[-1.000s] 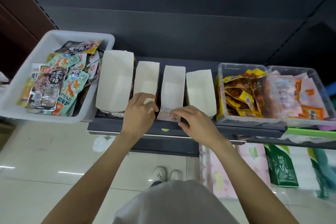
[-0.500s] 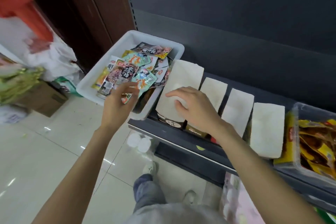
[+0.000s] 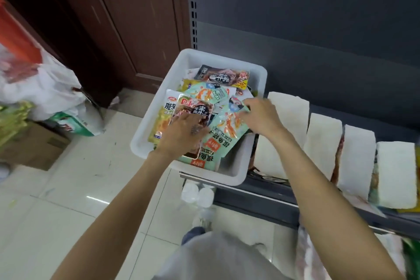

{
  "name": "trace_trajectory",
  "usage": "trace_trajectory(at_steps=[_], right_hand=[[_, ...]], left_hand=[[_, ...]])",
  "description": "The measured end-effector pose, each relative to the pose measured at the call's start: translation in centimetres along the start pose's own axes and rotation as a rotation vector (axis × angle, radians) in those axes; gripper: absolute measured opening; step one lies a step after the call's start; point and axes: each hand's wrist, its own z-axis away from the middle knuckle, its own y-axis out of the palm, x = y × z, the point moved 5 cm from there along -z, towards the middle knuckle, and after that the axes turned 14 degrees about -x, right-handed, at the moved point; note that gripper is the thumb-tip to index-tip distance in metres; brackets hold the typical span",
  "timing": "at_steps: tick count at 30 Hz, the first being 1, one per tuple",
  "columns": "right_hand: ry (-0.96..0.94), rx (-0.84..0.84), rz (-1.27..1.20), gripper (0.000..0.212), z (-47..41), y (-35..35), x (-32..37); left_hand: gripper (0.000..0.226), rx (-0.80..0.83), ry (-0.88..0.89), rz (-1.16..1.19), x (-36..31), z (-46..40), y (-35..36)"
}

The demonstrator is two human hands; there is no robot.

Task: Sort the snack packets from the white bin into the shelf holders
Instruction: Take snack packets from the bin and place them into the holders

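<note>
Left hand (image 3: 181, 133) flat on a dark packet (image 3: 195, 111), right hand (image 3: 260, 116) pinching a teal packet (image 3: 223, 129) — both in the white bin (image 3: 229, 173), beside the shelf holders (image 3: 322, 141).

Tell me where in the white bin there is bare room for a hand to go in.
Bare floor shows at the white bin's near right corner, beside the green packets, and a sliver at the far left corner. Elsewhere packets overlap, with the left hand and right hand among them.

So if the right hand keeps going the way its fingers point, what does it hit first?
Likely the mint-green packet its fingertips already reach, atop the pile in the white bin; the right hand points left, though depth is unclear.
</note>
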Motion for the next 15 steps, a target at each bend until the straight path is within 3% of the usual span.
trace_trajectory(at_steps=[2, 4, 7, 10, 12, 14, 15], right_hand=[[0.153, -0.167, -0.25, 0.009, 0.3, -2.3, -1.8], [0.337, -0.282, -0.664, 0.017, 1.7, -3.6, -2.9], [0.526, -0.299, -1.203, 0.03, 3.6, -3.1, -2.8], [0.571, -0.329, -1.308, 0.045, 5.1, -1.9, -2.0], [0.594, -0.356, -1.312, 0.046, 6.0, -1.0, -2.0], [0.609, -0.366, -1.304, 0.044, 6.7, -0.5, -2.1], [0.608, -0.369, -1.288, 0.043, 7.0, -0.4, -2.4]], left_hand=[[0.045, -0.074, -0.141, 0.255, 0.2, -0.4, -1.0], [0.041, -0.136, -0.368, 0.607, -0.1, -0.3, -2.0], [0.05, 0.074, -0.563, 1.113, -2.2, -0.4, -1.1], [0.058, 0.262, -0.582, 1.355, -5.6, -0.5, -0.8], [0.051, 0.198, -0.616, 1.431, -6.8, -0.7, -0.8], [0.022, 0.079, -0.639, 1.44, -7.5, -0.8, -1.0], [0.019, 0.027, -0.623, 1.406, -7.8, -1.0, -1.2]])
